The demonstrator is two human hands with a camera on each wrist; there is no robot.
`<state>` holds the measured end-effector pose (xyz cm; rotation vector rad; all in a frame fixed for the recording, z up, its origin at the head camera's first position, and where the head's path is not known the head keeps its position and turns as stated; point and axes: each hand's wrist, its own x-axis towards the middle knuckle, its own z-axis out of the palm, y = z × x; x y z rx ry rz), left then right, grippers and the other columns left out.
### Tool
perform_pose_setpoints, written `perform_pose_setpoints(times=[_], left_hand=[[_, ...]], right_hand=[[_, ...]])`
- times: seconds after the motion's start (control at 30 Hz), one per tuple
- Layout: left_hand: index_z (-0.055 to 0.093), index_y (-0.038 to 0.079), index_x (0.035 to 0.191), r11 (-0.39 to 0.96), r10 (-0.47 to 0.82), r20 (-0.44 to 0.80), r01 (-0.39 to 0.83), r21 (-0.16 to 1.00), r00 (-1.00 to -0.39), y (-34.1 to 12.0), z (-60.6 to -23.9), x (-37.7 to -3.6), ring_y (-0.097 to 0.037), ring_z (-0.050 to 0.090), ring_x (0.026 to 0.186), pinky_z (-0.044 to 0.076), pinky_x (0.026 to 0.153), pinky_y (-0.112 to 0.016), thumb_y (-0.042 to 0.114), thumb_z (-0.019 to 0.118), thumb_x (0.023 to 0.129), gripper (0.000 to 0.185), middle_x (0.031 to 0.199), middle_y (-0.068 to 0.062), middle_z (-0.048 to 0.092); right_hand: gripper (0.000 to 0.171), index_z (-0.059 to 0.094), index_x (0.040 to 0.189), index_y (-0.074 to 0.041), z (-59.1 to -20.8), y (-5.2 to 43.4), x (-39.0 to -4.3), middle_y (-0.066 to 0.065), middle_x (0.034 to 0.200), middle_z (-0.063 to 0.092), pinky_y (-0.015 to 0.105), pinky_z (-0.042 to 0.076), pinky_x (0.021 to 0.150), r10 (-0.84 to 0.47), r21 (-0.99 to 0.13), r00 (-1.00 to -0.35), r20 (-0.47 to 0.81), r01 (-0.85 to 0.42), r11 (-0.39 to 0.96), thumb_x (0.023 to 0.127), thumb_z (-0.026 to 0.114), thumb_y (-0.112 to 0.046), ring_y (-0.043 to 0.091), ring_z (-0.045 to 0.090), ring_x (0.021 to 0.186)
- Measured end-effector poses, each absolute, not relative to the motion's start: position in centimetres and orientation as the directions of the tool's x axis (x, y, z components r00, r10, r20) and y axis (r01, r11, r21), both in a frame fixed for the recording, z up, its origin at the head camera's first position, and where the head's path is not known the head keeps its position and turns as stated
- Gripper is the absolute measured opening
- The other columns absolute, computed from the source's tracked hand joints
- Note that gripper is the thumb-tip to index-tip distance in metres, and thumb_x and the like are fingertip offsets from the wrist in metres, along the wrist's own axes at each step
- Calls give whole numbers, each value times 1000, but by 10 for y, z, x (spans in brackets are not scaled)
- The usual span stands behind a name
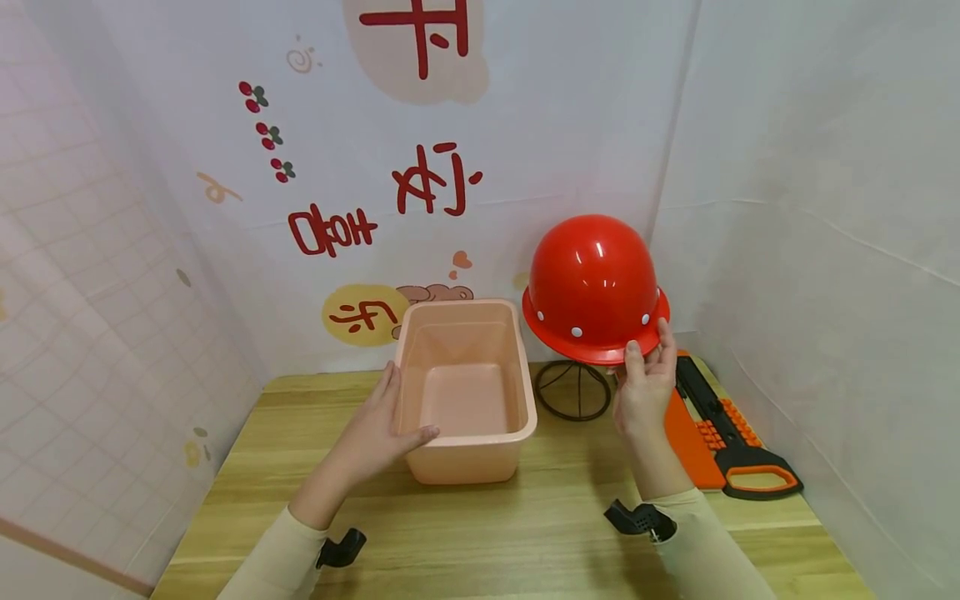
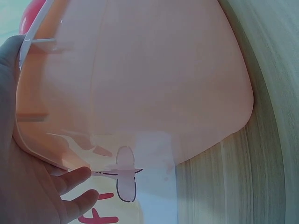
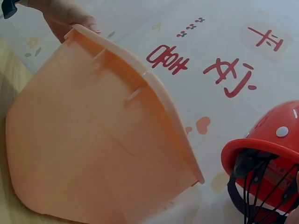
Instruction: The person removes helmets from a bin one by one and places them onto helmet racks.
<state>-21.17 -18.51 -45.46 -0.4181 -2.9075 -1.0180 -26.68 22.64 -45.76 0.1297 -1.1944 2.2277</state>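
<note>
An empty pink plastic bin (image 1: 465,392) stands on the wooden table (image 1: 480,533), near its middle. My left hand (image 1: 397,421) grips the bin's left rim, with the thumb hooked over the edge and the fingers along the outside wall. In the left wrist view the bin's wall (image 2: 140,84) fills the frame next to my left hand (image 2: 42,186). A glossy red hard hat (image 1: 592,287) sits on a black wire stand (image 1: 573,390) to the right of the bin. My right hand (image 1: 647,357) pinches the hat's front brim from below. The right wrist view shows the bin (image 3: 93,140) and the hat (image 3: 266,144) from underneath.
A hand saw (image 1: 720,429) with an orange and black handle lies along the table's right edge, just behind my right hand. White sheets printed with red characters wall the table in at the back and on both sides.
</note>
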Motion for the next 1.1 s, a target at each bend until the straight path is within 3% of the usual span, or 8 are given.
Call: perform_pose_setpoints(times=[0.3, 0.5, 0.9, 1.1], left_hand=[[6, -1, 176, 751, 240, 132, 270, 603, -962, -185, -455, -211, -48, 19, 166, 29, 127, -68, 81, 74, 90, 137, 185, -18, -1], [4, 2, 177, 745, 231, 121, 255, 617, -965, -185, -456, -210, -47, 20, 166, 29, 127, -68, 80, 76, 88, 138, 185, -15, -2], [5, 3, 177, 732, 237, 111, 253, 633, -965, -185, -454, -212, -48, 21, 165, 31, 126, -69, 80, 77, 88, 139, 185, -14, -2], [4, 3, 177, 731, 241, 104, 251, 635, -965, -186, -452, -212, -48, 21, 165, 31, 126, -69, 81, 76, 88, 139, 185, -13, -3]], right_hand=[[86, 34, 172, -25, -467, 229, -268, 15, 164, 50, 27, 66, 78, 433, -737, -841, 324, -511, -442, 103, 73, 6, 18, 74, 88], [97, 31, 174, -30, -472, 236, -269, 16, 164, 50, 30, 66, 78, 401, -774, -868, 291, -460, -434, 98, 78, 7, 19, 77, 85], [96, 29, 175, -31, -485, 242, -273, 20, 154, 56, 30, 67, 73, 379, -812, -878, 293, -438, -386, 100, 77, 5, 19, 78, 79], [93, 30, 174, -29, -483, 242, -273, 20, 147, 59, 29, 66, 66, 390, -816, -874, 289, -439, -377, 100, 77, 4, 18, 74, 67]])
